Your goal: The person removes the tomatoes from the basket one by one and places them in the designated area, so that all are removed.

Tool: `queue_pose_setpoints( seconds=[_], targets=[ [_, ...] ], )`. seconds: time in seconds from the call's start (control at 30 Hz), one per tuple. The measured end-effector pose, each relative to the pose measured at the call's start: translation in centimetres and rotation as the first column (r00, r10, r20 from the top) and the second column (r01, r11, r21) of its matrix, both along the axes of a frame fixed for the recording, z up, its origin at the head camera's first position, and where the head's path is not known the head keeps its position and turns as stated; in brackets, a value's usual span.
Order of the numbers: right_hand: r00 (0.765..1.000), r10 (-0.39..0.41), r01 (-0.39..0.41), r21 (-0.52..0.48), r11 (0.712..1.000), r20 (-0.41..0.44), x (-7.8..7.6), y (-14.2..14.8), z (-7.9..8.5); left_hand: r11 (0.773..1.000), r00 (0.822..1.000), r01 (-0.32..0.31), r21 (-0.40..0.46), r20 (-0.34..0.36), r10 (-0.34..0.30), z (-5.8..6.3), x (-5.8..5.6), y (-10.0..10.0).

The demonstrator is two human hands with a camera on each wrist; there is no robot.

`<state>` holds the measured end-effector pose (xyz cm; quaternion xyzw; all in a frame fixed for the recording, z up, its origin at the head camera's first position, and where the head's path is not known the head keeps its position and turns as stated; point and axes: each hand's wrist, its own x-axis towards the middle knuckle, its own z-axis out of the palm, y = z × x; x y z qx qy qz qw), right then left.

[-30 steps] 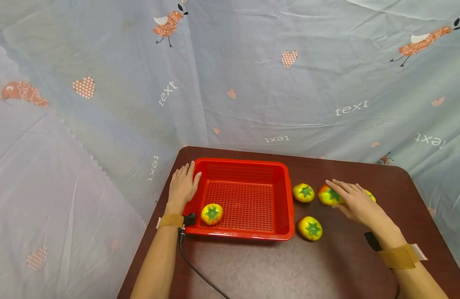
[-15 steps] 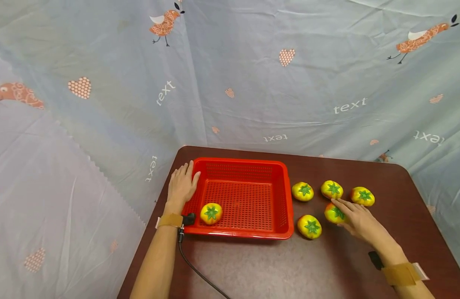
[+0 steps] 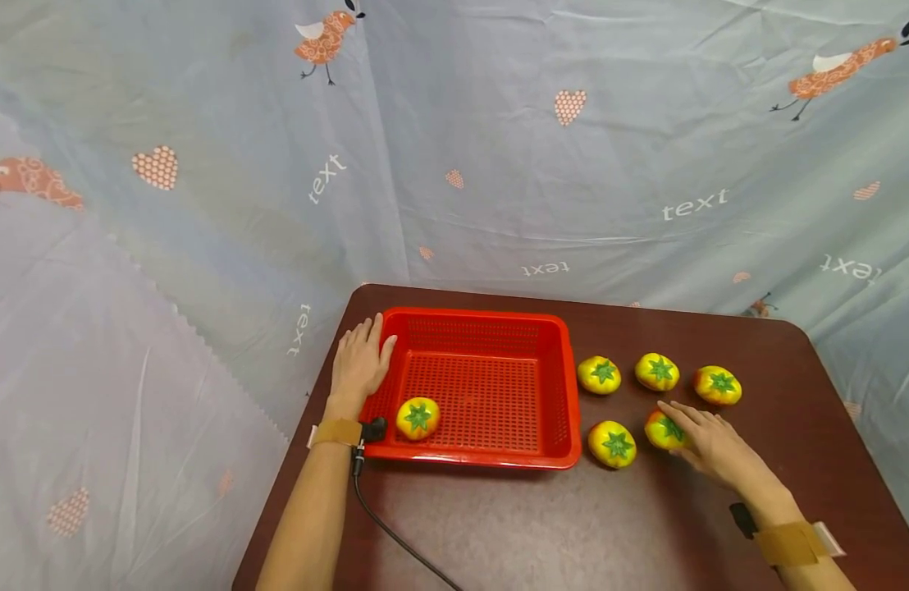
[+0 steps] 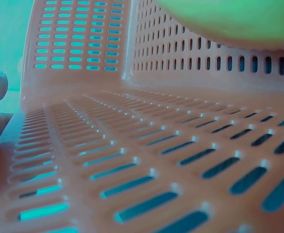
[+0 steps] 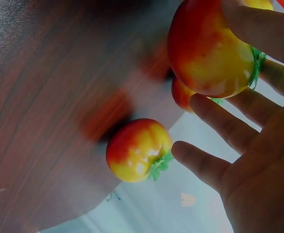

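Observation:
My right hand (image 3: 713,447) holds a yellow-red tomato (image 3: 664,429) with a green star-shaped calyx, right of the basket. In the right wrist view, the thumb lies along one side of this tomato (image 5: 209,48) and some fingers reach behind it, while two fingers stand apart from it. My left hand (image 3: 358,365) rests on the left rim of a red perforated plastic basket (image 3: 491,464), fingers straight. Inside the basket, at its near left, lies another tomato (image 3: 418,419). The left wrist view looks into the basket (image 4: 78,82), where part of a yellow-green tomato (image 4: 239,19) shows at the top.
Beside the basket lie a back tomato (image 3: 599,375) and a front tomato (image 3: 612,445). Behind my right hand are a tomato (image 3: 657,372) and another tomato (image 3: 718,386). A cable (image 3: 403,542) runs over the brown table (image 3: 558,525). A printed curtain (image 3: 484,222) hangs behind.
My right hand has come nearer to me with its tomato, bringing the two tomatoes behind it into full view. My left hand stays on the basket rim.

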<state>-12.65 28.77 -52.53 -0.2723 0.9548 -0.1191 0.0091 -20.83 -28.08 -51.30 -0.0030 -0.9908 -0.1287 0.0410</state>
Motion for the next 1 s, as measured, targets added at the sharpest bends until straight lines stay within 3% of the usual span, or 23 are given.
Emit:
queue_pose_setpoints(
  seconds=[0.57, 1.0],
  targets=[
    [0.997, -0.038, 0.037, 0.012, 0.999, 0.069, 0.7, 1.0, -1.3, 1.0, 1.0, -0.002, -0.007, 0.002, 0.002, -0.1, -0.2, -0.1],
    [0.996, -0.04, 0.039, 0.021, 0.999, 0.081, 0.5, 0.9, -1.3, 1.0, 1.0, -0.002, -0.007, 0.006, 0.002, -0.1, -0.1, 0.0]
  ],
)
